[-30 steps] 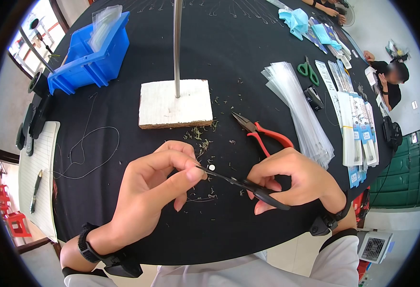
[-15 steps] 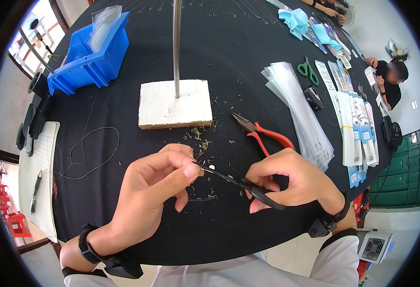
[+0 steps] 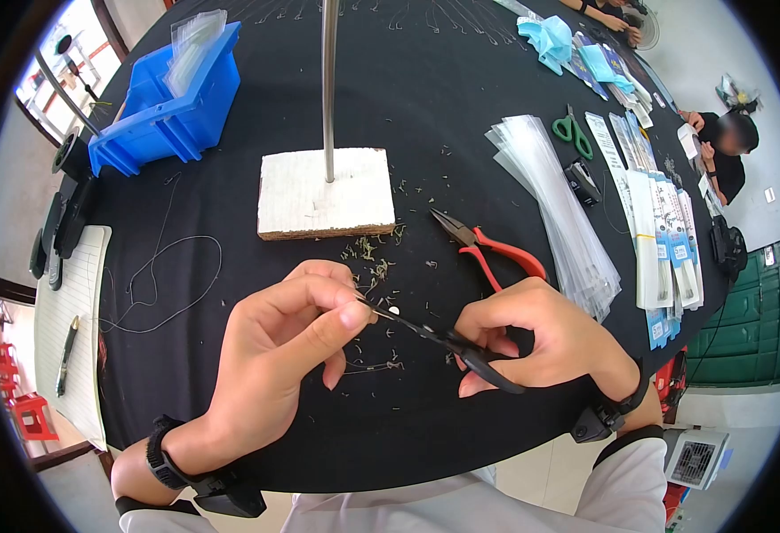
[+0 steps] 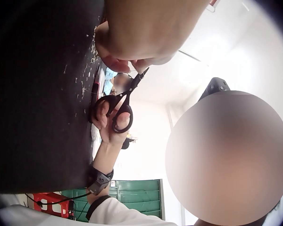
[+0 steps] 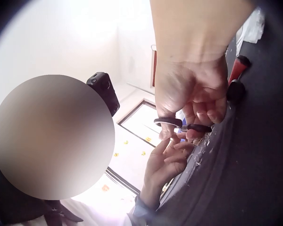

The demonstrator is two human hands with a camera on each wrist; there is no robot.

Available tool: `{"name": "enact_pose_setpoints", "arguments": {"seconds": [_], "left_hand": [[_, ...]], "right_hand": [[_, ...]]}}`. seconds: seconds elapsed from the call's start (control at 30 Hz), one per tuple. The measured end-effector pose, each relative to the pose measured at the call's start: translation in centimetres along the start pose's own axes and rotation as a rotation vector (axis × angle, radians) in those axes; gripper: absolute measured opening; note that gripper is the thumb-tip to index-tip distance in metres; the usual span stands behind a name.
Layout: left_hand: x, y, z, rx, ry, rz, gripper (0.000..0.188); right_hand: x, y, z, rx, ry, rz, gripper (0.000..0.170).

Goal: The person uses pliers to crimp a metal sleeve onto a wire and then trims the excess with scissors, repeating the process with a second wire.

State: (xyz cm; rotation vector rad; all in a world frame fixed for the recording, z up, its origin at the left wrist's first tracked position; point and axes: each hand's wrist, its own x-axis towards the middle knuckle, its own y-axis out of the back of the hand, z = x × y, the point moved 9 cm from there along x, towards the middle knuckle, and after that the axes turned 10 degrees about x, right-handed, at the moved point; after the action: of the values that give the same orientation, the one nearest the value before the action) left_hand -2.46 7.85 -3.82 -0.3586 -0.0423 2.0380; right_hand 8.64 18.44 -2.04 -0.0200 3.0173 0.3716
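Note:
My right hand (image 3: 550, 333) grips a pair of black-handled scissors (image 3: 443, 339), a finger and thumb through the loops. The blades point left, with the tips right at the fingertips of my left hand (image 3: 288, 333). Thumb and index finger of the left hand pinch something small and thin; cannot tell what it is, as the fingers hide most of it. In the left wrist view the scissors (image 4: 124, 96) rise to the left fingertips. From the right wrist, a handle loop (image 5: 168, 122) circles the thumb. Small clippings (image 3: 374, 266) lie on the black cloth beneath the hands.
Beyond the hands stands a white block (image 3: 319, 200) with an upright metal rod (image 3: 328, 89). Red-handled pliers (image 3: 488, 247), clear plastic sleeves (image 3: 559, 213) and green scissors (image 3: 572, 133) lie to the right. A blue bin (image 3: 176, 111), looped thread (image 3: 219, 258) and notebook (image 3: 70, 311) are left.
Both hands have shifted slightly left, the scissors moving with the right hand. The blade tips stay at the left fingertips, and the left hand keeps its pinch.

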Motion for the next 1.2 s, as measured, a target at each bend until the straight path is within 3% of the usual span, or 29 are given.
{"name": "enact_pose_setpoints", "arguments": {"seconds": [0.3,0.8,1.1,1.2], "left_hand": [[-0.05,0.17,0.26,0.061,-0.033,0.036,0.014],[-0.11,0.42,0.32,-0.047,-0.063,0.019,0.006],[-0.11,0.46,0.58,-0.059,-0.091,0.029,0.006],[-0.09,0.37,0.67,-0.072,-0.091,0.028,0.005]], "right_hand": [[0.13,-0.08,-0.20,-0.025,-0.014,0.032,0.018],[0.05,-0.14,-0.61,0.016,0.007,0.062,0.014],[0.13,-0.28,-0.30,-0.009,-0.032,0.002,0.015],[0.14,-0.15,-0.33,0.043,-0.028,0.065,0.019]]}}
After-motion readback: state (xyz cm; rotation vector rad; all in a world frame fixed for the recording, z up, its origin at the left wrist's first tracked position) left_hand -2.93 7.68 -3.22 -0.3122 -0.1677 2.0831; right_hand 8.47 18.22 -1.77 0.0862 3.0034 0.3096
